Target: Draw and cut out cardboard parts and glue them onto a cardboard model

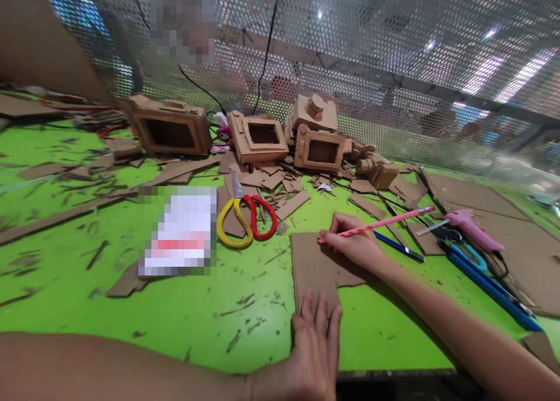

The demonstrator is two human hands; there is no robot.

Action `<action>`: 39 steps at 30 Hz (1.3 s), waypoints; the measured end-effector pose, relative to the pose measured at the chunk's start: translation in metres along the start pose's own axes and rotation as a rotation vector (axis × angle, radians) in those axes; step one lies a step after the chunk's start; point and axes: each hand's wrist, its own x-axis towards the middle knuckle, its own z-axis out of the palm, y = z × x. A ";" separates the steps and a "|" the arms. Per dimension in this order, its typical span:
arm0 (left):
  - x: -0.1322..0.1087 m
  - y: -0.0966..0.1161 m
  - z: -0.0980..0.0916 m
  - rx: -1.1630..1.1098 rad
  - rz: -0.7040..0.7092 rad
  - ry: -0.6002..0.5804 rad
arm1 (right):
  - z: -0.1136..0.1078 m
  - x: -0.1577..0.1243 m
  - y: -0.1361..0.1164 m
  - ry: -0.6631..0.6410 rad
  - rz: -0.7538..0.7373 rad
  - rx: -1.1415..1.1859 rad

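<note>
My right hand [350,237] is closed around a pink striped pencil [394,218], its tip down at the upper part of a cardboard piece [312,269]. The cardboard lies flat on the green table [188,325], and a side part of it reaches right under my wrist. My left hand [312,342] rests on the lower end of this cardboard, fingers stretched out. Just beyond my right hand lies a blue pen-like tool [400,247]. Scissors [247,217] with one yellow and one red handle lie to the left of the cardboard.
Several cardboard camera models [260,138] stand along the back, before a perforated metal screen [371,56]. A pink glue gun [470,226], a long blue tool [490,284] and large cardboard sheets [525,249] lie at right. Cardboard scraps [280,182] litter the table; a blurred white paper [184,226] lies left.
</note>
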 end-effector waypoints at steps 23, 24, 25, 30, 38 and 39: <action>-0.001 0.002 0.001 -0.010 -0.018 0.004 | -0.006 0.011 0.024 0.076 -0.049 -0.113; 0.000 0.002 0.001 -0.013 -0.018 0.006 | -0.006 0.011 0.025 0.079 -0.047 -0.108; 0.000 0.002 0.001 -0.014 -0.018 0.010 | -0.006 0.010 0.025 0.083 -0.044 -0.101; 0.000 0.002 0.001 -0.009 -0.015 0.009 | -0.006 0.009 0.023 0.076 -0.034 -0.058; -0.001 0.003 0.002 -0.020 -0.020 0.012 | -0.006 0.012 0.025 0.054 -0.017 0.064; -0.001 0.003 0.002 -0.020 -0.023 0.016 | -0.006 0.012 0.025 0.055 -0.016 0.060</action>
